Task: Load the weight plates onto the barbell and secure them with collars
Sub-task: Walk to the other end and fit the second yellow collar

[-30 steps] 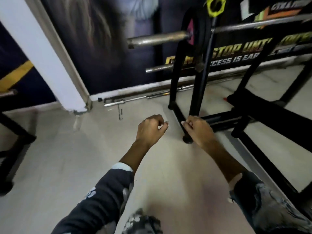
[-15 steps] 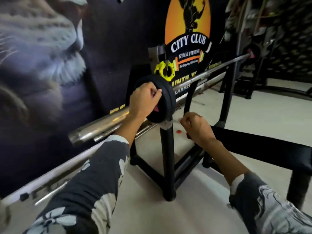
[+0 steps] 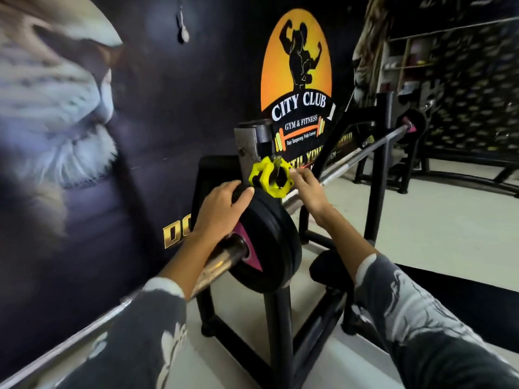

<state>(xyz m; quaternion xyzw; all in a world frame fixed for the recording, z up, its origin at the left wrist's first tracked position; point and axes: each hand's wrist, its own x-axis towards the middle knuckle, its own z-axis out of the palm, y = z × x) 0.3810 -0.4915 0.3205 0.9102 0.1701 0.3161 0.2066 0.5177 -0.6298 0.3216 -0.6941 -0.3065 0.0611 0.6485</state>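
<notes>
A black weight plate (image 3: 271, 248) with a pink hub sits on the near sleeve of the steel barbell (image 3: 224, 258), which rests across a black bench rack (image 3: 280, 335). My left hand (image 3: 222, 211) lies over the plate's top rim, thumb hooked round its edge. A yellow collar (image 3: 266, 178) hangs on the rack's upright just above the plate. My right hand (image 3: 309, 189) reaches it, fingertips pinching its right side. At the bar's far end another black plate (image 3: 414, 126) with a pink hub is mounted.
A dark mural wall (image 3: 157, 122) with a club logo runs close along the left. The black bench pad (image 3: 463, 299) lies to my right. More black gym frames (image 3: 421, 167) stand at the back right on the pale floor (image 3: 421, 234).
I have come closer to the rack. My left hand slid from the plate's face to its top rim. My right hand rose from a low fist up to the yellow collar.
</notes>
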